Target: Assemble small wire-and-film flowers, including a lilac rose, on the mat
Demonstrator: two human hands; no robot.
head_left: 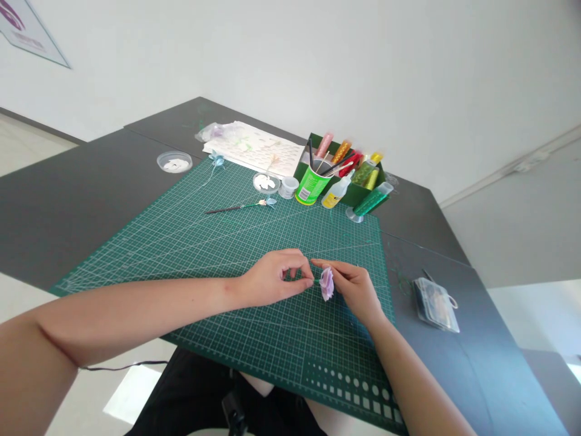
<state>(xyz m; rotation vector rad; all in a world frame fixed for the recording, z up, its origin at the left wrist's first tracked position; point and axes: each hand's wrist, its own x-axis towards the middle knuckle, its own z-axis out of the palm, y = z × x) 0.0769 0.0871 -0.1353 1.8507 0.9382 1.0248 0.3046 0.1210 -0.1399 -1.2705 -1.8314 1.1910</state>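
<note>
A small purple artificial flower (327, 284) is held just above the green cutting mat (254, 242), its head tipped sideways. My left hand (279, 277) pinches its thin green stem between thumb and index finger. From the other side, my right hand (356, 287) closes about the flower head, with the index finger reaching toward my left fingertips. Its lower fingers are partly hidden. Beyond my hands, a dark stick with a pale blue flower end (236, 208) lies on the mat. A light blue flower (216, 160) with thin wire rests at the mat's far edge.
At the back stand a green can (311, 186) of tools, a glue bottle (336, 192), a dark green box (354, 192) of coloured tubes and a dish (266, 183) of white pieces. White sheets (254, 145) lie behind. A clear plastic case (436, 304) sits right of the mat.
</note>
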